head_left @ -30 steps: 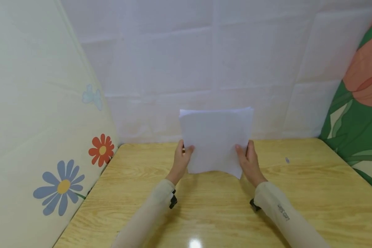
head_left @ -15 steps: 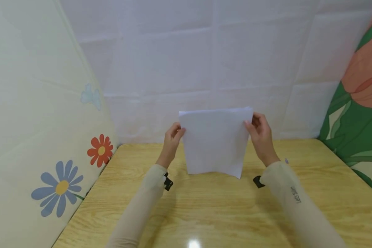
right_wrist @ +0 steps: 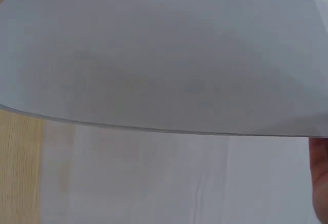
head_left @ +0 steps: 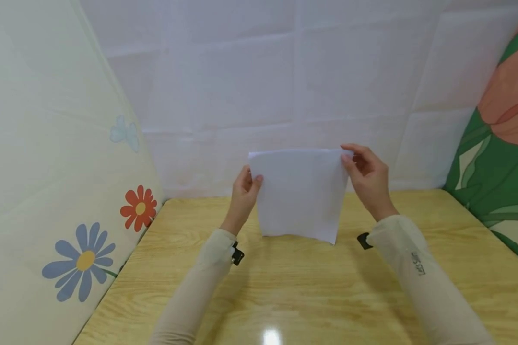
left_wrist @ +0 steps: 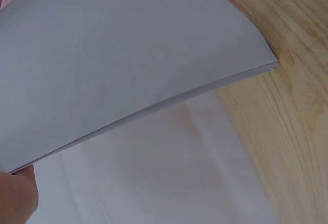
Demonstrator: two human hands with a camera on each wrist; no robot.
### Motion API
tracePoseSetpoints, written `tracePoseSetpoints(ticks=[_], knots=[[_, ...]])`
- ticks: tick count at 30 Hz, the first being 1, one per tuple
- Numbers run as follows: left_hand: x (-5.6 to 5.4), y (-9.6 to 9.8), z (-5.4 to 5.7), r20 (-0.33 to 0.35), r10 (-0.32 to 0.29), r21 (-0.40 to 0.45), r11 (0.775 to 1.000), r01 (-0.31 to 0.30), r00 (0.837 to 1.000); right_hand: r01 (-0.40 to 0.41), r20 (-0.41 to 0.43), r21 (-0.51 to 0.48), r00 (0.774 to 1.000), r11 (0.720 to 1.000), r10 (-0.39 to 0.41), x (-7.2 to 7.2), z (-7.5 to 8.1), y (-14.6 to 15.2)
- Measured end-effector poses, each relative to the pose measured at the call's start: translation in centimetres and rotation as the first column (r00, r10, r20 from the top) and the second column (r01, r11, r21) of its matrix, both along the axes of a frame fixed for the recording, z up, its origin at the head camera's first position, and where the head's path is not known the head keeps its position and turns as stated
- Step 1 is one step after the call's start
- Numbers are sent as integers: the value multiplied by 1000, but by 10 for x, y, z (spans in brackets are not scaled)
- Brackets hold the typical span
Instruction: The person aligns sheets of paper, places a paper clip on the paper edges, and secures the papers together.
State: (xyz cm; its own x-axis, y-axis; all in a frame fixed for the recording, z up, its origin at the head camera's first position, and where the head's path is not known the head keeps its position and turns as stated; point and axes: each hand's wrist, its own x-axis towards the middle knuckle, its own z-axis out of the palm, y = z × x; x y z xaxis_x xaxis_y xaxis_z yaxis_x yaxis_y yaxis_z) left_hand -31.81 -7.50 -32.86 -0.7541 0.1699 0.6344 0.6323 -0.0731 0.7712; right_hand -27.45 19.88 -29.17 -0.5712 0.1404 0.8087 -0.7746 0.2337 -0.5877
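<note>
A stack of white paper (head_left: 300, 196) stands nearly upright over the far part of the table, slightly bowed, its lower edge close over the wood. My left hand (head_left: 242, 194) pinches its left side in the upper half, thumb on the near face. At the top right corner my right hand (head_left: 369, 177) grips the stack between thumb and fingers. The left wrist view shows the thin layered edge of the paper (left_wrist: 154, 106), with part of the left hand (left_wrist: 18, 196) at the lower left. In the right wrist view, fingers (right_wrist: 319, 167) sit under the edge of the paper (right_wrist: 164, 70).
The wood-grain table (head_left: 276, 282) reaches back to a creased white cloth (head_left: 224, 86). On the left hangs a pale cloth with printed flowers (head_left: 85, 261); on the right, one with a large tulip print (head_left: 513, 110). Black straps (head_left: 237, 254) are on both wrists.
Both hands have slid up the sides of the paper from its lower half, the right one as far as the top corner. The paper stays in nearly the same place.
</note>
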Motion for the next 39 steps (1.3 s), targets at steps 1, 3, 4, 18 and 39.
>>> tracePoseSetpoints(ticks=[1,3,4,18,39], knots=[[-2,1,-3,-6,10,7,1000,-10,1000,17,-10,-2,1000,1000,-17,-1,-1,0],[-7,2,-9,-17,23,25,999,-22,1000,31,8,-12,999,999,-31,-6,-5,2],[-7,2,-10,-21,31,32,999,-30,999,15,29,-30,999,999,-14,-9,-7,3],[15,13,-2,-14,47,28,999,-46,999,-94,258,-29,961,995,98,-16,-44,-1],[35,16,26,-221,145,1,989,-149,964,-29,202,2,979,1000,28,-11,-42,-12]])
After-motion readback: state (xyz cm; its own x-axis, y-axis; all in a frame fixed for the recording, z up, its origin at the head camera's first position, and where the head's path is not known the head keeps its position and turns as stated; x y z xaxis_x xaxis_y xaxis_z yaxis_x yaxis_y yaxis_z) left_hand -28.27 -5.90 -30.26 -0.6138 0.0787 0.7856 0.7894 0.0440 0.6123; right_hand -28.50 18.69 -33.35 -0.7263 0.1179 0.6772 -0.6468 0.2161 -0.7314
